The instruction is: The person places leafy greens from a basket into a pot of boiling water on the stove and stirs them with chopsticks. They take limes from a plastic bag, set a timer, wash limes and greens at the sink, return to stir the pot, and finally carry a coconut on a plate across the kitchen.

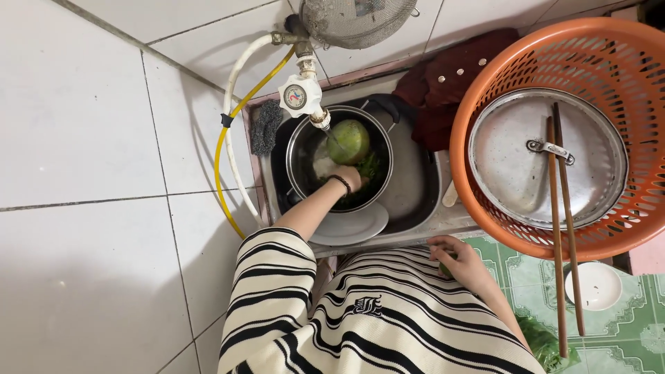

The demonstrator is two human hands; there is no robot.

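Left hand (348, 176) in pot (299, 142), grip unclear; melon (348, 140) just beyond, under tap (320, 119). Right hand (463, 262) closed around small green thing. Better steady pot rim, rinse gently.

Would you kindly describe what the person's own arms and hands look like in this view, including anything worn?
Both arms wear loose cream sleeves with black horizontal stripes, ending near the elbow, so the forearms are bare. The left hand has a dark band around its wrist. The right hand is bare, with no ring or watch visible. The striped top carries a small dark emblem.
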